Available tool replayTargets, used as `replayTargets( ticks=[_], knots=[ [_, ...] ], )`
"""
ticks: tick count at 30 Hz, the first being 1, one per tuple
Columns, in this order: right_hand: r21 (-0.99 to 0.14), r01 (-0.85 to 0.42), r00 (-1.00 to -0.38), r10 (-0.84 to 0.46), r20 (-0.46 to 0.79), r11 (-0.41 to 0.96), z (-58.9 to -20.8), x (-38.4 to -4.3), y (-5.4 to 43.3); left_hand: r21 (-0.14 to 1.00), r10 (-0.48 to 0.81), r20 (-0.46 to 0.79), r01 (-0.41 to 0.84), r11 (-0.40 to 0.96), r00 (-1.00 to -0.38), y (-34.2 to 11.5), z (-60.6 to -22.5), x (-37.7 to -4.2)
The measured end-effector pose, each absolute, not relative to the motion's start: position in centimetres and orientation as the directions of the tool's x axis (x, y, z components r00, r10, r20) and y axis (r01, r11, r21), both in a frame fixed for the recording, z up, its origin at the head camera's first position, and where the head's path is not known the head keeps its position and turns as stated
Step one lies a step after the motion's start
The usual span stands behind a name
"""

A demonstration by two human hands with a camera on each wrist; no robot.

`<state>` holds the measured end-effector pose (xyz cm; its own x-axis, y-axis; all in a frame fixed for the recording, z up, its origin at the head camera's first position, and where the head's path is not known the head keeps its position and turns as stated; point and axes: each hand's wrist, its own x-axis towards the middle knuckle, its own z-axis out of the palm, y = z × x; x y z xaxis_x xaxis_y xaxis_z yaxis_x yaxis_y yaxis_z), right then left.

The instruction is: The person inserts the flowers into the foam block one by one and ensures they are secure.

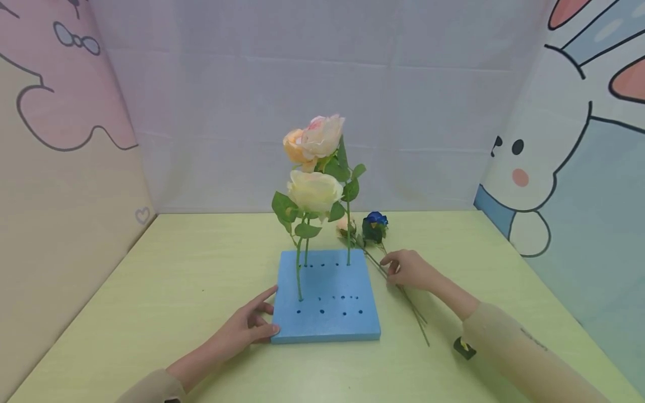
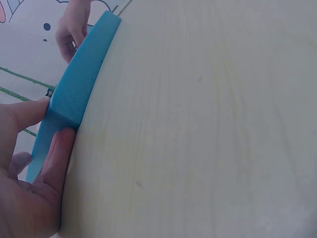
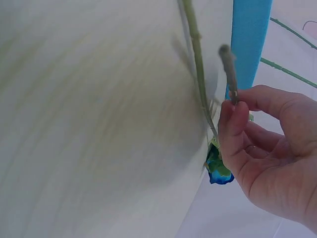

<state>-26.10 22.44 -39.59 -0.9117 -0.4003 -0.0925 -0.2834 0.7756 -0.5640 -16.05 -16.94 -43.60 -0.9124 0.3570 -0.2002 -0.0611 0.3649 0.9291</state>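
A blue board (image 1: 332,330) with rows of holes lies flat on the table. Three roses stand upright in it: a cream rose (image 1: 314,192) in front, a pale pink rose (image 1: 323,136) and an orange rose (image 1: 294,146) behind. At the board's near left corner, my left hand (image 1: 249,323) grips the edge, its thumb (image 2: 32,113) at the upper edge and a finger low on the side. Right of the board, my right hand (image 1: 410,270) pinches a stem (image 3: 229,69) between thumb and fingers. I cannot tell which flower that stem bears. A blue rose (image 1: 375,225) lies beyond this hand.
A peach-coloured rose (image 1: 345,225) lies behind the board, beside the blue one. Their long stems (image 1: 415,313) stretch toward the near right. A small black piece (image 1: 464,348) shows by the right sleeve. Printed cloth walls (image 1: 322,84) enclose the table (image 1: 201,268) at the back and sides.
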Motion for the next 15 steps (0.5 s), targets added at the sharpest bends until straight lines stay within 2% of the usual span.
replayTargets(
  ticks=[7,15],
  knots=[
    [-0.576,-0.229,-0.915,-0.375,-0.146,0.785,-39.71,-25.91,22.37,0.925,0.346,-0.208,-0.068,0.375,-0.915,-16.85,-43.43,-15.96],
    [-0.603,-0.197,-0.931,-0.340,-0.132,0.773,-38.86,-25.48,22.39,0.921,0.342,-0.203,-0.061,0.385,-0.918,-16.86,-43.34,-15.91]
  ],
)
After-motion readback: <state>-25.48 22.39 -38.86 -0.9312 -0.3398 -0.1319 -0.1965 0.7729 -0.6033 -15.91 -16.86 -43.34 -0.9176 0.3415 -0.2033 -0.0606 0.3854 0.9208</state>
